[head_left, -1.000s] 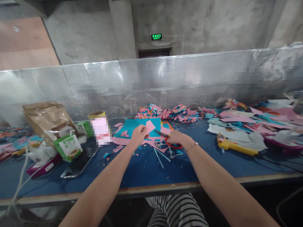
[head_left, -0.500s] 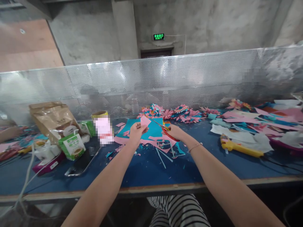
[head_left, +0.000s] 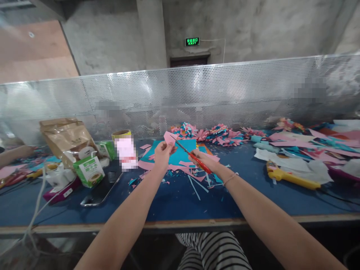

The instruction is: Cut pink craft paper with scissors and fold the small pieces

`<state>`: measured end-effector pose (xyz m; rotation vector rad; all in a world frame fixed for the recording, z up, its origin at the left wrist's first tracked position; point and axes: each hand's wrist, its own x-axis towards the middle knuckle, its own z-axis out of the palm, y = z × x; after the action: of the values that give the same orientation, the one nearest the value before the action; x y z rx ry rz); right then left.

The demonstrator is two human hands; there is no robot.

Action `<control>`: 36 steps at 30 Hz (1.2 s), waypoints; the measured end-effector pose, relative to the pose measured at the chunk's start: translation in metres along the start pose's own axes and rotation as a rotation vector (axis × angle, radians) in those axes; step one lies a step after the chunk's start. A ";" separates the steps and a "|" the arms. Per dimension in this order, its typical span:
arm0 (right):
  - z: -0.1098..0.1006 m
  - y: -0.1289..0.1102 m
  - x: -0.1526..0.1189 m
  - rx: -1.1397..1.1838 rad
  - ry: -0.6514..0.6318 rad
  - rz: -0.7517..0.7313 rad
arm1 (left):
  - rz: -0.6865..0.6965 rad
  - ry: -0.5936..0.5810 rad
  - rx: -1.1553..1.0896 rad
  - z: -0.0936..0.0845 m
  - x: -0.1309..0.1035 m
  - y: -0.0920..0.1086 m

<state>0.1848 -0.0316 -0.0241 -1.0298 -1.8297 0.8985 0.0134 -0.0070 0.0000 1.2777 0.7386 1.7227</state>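
Note:
My left hand (head_left: 163,153) pinches a small piece of pink paper (head_left: 168,137) above the table. My right hand (head_left: 206,160) is closed around the red handles of a pair of scissors (head_left: 200,162). The blades point up and left, their tips at the pink paper; whether they touch it I cannot tell. Beneath the hands lies a teal sheet (head_left: 184,150), with pink paper scraps (head_left: 188,171) and thin pale strips along its near side.
Behind are pink and blue paper flowers (head_left: 222,134) before a perforated metal screen (head_left: 239,86). At left stand a paper bag (head_left: 67,138), a green-white carton (head_left: 89,171) and a phone (head_left: 102,188). A yellow glue gun (head_left: 292,179) lies right. Another person's arm (head_left: 14,155) shows far left.
The scissors have swung so that their blades lie closer to the pink paper and the red handles show more. The paper has tilted and risen slightly. The whole view has shifted a little.

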 end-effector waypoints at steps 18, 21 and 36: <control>0.005 0.000 0.000 0.307 -0.162 0.020 | -0.016 -0.074 0.095 0.003 -0.005 0.001; 0.004 0.000 0.000 0.320 -0.148 0.026 | -0.017 -0.071 0.103 0.003 -0.004 0.001; 0.005 0.011 0.007 0.401 -0.192 0.046 | 0.007 -0.084 0.123 0.000 -0.001 -0.001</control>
<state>0.1816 -0.0213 -0.0335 -0.7548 -1.6868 1.3653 0.0142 -0.0074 -0.0016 1.4289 0.8024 1.6392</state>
